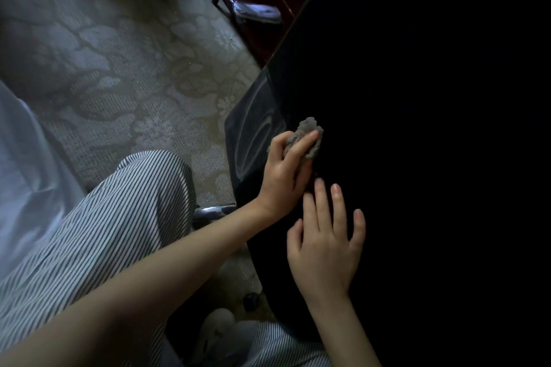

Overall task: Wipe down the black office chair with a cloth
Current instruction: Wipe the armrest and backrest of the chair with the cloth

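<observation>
On chair (417, 134), cloth (310, 126) balled under left hand (283, 177) fingers (301, 145), right hand (325, 250) flat

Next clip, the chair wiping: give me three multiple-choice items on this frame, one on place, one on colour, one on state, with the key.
1. Where is the cloth?
A hanging free in the air
B against the black chair
C under the right hand

2. What colour is the cloth?
A grey
B red
C yellow

3. How is the right hand?
A gripping the cloth
B clenched in a fist
C flat on the chair, fingers straight

Key:
1 B, the left hand holds it bunched against the chair.
2 A, it shows grey against the black.
3 C, its fingers lie straight on the dark surface.
</observation>
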Demonstrator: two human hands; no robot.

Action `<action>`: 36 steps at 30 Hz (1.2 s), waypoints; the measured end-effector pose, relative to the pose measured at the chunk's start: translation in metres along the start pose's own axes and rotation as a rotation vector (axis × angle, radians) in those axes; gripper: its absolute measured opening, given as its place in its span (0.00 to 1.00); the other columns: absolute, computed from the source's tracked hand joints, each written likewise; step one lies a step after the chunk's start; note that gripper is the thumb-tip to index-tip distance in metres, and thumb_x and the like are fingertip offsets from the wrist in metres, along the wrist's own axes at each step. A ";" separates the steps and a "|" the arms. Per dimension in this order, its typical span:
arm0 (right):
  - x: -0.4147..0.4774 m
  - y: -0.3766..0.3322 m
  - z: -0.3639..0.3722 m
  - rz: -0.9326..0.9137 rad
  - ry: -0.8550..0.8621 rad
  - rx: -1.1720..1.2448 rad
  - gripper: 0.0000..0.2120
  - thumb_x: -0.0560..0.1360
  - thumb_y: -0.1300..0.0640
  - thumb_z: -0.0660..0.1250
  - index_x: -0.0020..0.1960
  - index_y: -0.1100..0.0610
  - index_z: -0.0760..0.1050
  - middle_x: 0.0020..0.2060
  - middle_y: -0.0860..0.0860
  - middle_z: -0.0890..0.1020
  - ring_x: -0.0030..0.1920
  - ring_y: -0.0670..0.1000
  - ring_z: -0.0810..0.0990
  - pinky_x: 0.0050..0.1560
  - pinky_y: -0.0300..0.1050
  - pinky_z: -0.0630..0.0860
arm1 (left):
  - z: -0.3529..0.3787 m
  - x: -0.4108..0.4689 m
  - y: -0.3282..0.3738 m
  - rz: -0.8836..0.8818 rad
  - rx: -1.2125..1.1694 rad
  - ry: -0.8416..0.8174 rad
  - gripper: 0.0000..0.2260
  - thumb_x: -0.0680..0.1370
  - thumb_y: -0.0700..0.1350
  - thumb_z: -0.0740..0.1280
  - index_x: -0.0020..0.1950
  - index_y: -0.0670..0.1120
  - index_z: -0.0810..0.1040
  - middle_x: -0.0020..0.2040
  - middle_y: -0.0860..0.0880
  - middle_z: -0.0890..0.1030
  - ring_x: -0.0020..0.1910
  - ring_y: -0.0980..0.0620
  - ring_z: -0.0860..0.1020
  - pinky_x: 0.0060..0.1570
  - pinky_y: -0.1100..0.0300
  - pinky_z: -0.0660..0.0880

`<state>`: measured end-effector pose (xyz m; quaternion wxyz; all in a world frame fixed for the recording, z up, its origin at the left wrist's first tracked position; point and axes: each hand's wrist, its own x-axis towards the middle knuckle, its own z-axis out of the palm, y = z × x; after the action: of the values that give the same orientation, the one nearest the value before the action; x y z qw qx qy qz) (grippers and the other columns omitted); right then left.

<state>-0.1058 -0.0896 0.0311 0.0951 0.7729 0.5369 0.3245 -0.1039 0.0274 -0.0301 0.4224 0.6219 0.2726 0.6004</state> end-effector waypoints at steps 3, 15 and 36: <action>0.009 -0.011 -0.003 0.001 0.069 0.156 0.21 0.73 0.54 0.56 0.62 0.56 0.77 0.64 0.52 0.76 0.69 0.51 0.64 0.73 0.50 0.42 | 0.000 -0.007 -0.008 -0.133 0.011 0.036 0.13 0.80 0.46 0.59 0.64 0.45 0.68 0.58 0.41 0.67 0.58 0.60 0.67 0.61 0.72 0.64; 0.048 -0.021 0.026 -0.119 -0.140 -0.220 0.27 0.71 0.52 0.58 0.69 0.57 0.70 0.70 0.53 0.69 0.71 0.52 0.57 0.73 0.52 0.38 | -0.012 -0.033 -0.097 -0.766 0.162 0.108 0.16 0.80 0.44 0.57 0.66 0.42 0.71 0.61 0.39 0.67 0.54 0.47 0.72 0.52 0.69 0.64; 0.034 -0.010 0.041 -0.202 0.014 -0.313 0.27 0.75 0.56 0.49 0.72 0.63 0.61 0.71 0.54 0.67 0.71 0.53 0.59 0.73 0.54 0.42 | 0.002 0.006 -0.023 -0.310 0.014 0.083 0.15 0.78 0.44 0.58 0.63 0.40 0.72 0.53 0.39 0.71 0.48 0.67 0.70 0.50 0.78 0.66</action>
<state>-0.0814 -0.0468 0.0086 0.2425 0.6885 0.5554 0.3984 -0.0973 0.0438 -0.0463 0.4939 0.5500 0.3867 0.5514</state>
